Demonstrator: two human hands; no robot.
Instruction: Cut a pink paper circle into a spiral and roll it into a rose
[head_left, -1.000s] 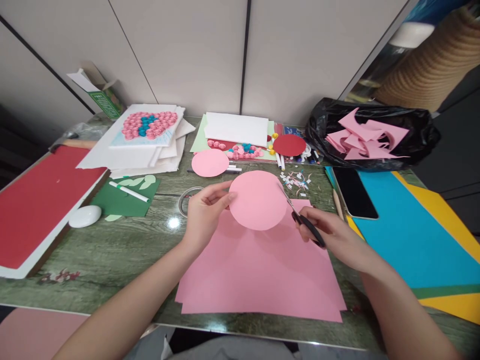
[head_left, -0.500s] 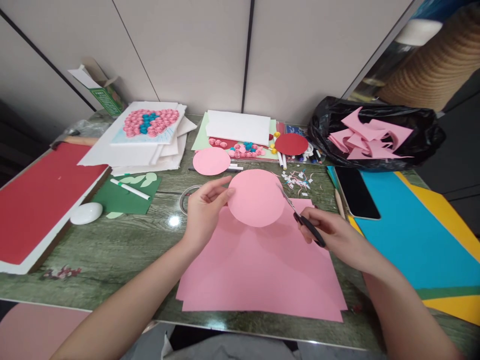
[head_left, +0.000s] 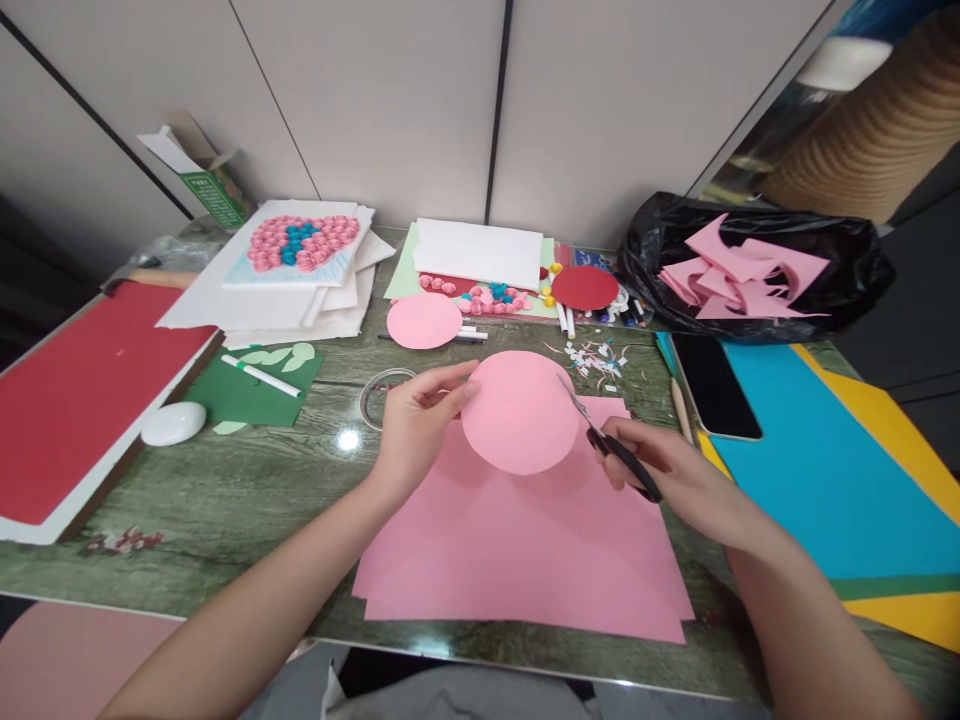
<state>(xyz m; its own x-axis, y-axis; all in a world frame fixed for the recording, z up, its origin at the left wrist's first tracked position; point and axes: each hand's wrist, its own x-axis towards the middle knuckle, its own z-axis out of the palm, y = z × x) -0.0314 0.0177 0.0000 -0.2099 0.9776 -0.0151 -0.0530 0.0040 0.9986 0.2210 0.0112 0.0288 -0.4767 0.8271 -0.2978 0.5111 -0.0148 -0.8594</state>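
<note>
My left hand (head_left: 421, 420) pinches the left edge of a round pink paper disc (head_left: 520, 415), held above the table. In my right hand (head_left: 660, 465) is a pair of scissors (head_left: 626, 462) with black handles, its blades lying at the disc's upper right edge. Whether the blades are apart I cannot make out. Beneath both hands lie larger pink paper sheets (head_left: 525, 560), stacked slightly askew. Farther back, a second pink disc (head_left: 424, 322) rests near some pens, and a red disc (head_left: 585, 288) is to its right.
A black plastic bag (head_left: 862, 270) holds pink paper offcuts (head_left: 739, 275). Paper scraps (head_left: 596, 362) litter the table behind the scissors. At right, a phone (head_left: 716, 388) lies on blue paper (head_left: 832, 470). Left stand a tape roll (head_left: 367, 405), green paper (head_left: 247, 400), and a white oval object (head_left: 172, 424).
The disc has come slightly nearer and to the right, together with my left hand. My right hand and the scissors have shifted only a little.
</note>
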